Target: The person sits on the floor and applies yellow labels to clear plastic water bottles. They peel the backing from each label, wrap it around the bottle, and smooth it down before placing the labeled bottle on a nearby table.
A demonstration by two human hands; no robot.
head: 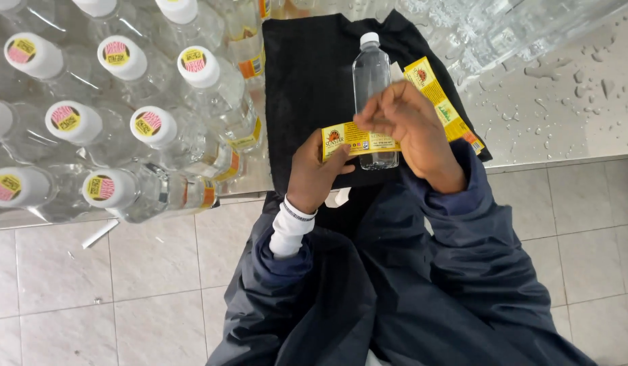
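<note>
Left of the left hand (316,173), capped clear plastic bottles (151,129) crowd the wet steel counter (564,115). That hand pinches a yellow paper label (358,140) against a clear plastic bottle with a white cap (372,81) lying on a black cloth (307,88). The right hand (412,129), fingers curled, presses the label's other end; more yellow labels (446,108) lie just beyond it.

clear plastic bottle (371,81) with white cap, yellow-and-orange paper label (358,140), black cloth (307,88), pale grey square-tiled floor (151,285).
</note>
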